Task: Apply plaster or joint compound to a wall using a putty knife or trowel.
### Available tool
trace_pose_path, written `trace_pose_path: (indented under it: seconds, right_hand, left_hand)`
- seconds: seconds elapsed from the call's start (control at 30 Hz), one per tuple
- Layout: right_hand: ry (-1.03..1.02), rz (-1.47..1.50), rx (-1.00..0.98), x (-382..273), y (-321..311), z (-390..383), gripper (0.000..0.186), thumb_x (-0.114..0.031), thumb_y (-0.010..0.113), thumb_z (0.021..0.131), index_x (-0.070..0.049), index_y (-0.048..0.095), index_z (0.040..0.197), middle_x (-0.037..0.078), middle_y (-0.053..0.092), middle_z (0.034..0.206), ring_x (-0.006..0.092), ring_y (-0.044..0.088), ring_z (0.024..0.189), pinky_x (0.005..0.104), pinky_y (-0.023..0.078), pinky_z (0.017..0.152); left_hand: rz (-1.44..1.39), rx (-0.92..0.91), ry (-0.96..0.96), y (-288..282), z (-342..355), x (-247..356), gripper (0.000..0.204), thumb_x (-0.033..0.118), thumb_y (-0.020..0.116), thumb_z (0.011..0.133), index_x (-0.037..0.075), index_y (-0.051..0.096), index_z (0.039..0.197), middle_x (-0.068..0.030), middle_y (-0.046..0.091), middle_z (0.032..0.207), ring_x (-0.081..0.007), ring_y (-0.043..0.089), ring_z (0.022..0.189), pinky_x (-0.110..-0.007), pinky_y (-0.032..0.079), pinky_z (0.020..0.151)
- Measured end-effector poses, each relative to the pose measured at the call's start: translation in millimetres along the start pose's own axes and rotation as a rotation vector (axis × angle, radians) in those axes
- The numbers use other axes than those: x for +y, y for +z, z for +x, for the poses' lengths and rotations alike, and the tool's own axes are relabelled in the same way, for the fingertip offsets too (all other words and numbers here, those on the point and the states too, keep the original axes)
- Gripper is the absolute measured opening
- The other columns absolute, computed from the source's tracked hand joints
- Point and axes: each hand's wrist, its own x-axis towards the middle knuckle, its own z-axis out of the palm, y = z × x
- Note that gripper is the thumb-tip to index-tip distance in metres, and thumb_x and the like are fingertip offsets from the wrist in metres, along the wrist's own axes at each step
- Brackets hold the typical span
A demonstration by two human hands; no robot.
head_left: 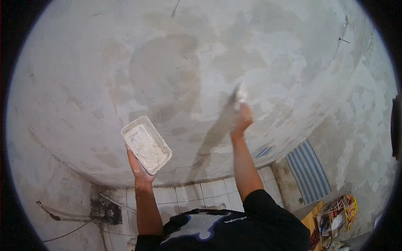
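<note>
My left hand (138, 166) grips a white rectangular plastic tub (163, 146) from below and its left side. Thick off-white putty (146, 147) lies in the tub, smeared up its inner walls. Higher and to the right, my right hand (242, 120) is closed round a putty knife (240, 94) coated in white. Motion blurs the knife and hand, and the handle is mostly hidden by my fingers. The blade is at or very near the grey-white wall (284, 37), which carries uneven patches of putty; whether it touches cannot be made out.
White floor tiles (212, 189) run along the wall's foot. A blue-and-white striped cloth (309, 170) hangs at the right, above a wire basket (335, 217) of mixed items. A nail (344, 40) sticks out at upper right. Pipes (69, 219) run along the lower left.
</note>
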Motion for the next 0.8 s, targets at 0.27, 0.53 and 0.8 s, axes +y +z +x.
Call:
trace_pose_path:
  seconds: [0.27,0.53,0.8]
  right_hand:
    - [-0.107,0.423,-0.699,-83,-13,-97,0.017,-0.003,0.061,0.067,-0.004,0.063,0.084,0.014,0.065,0.083,0.0324,0.063,0.079,0.0395,0.049,0.068]
    - [0.819,1.265,-0.744,-160,-93,-19,0.018,-0.015,0.066,0.081,0.002,0.061,0.084,0.002,0.059,0.070,0.0079,0.052,0.063,0.0269,0.044,0.057]
    - [0.540,1.066,-1.149,-208,-71,-39,0.023,-0.019,0.066,0.082,0.003,0.062,0.084,0.004,0.060,0.071,0.0092,0.051,0.063,0.0275,0.044,0.059]
  left_hand:
    - [0.082,0.011,0.044,-5,2,10,0.061,0.054,0.032,0.094,0.011,0.032,0.138,-0.0106,0.044,0.133,-0.0290,0.050,0.115,-0.044,0.048,0.093]
    - [0.107,-0.140,0.024,-25,9,-3,0.064,0.054,0.026,0.095,0.007,0.030,0.138,-0.0134,0.044,0.132,-0.0290,0.051,0.114,-0.043,0.047,0.094]
    - [0.041,-0.247,0.019,-31,18,4,0.064,0.052,0.023,0.096,0.005,0.030,0.138,-0.0122,0.043,0.133,-0.0263,0.046,0.120,-0.040,0.038,0.102]
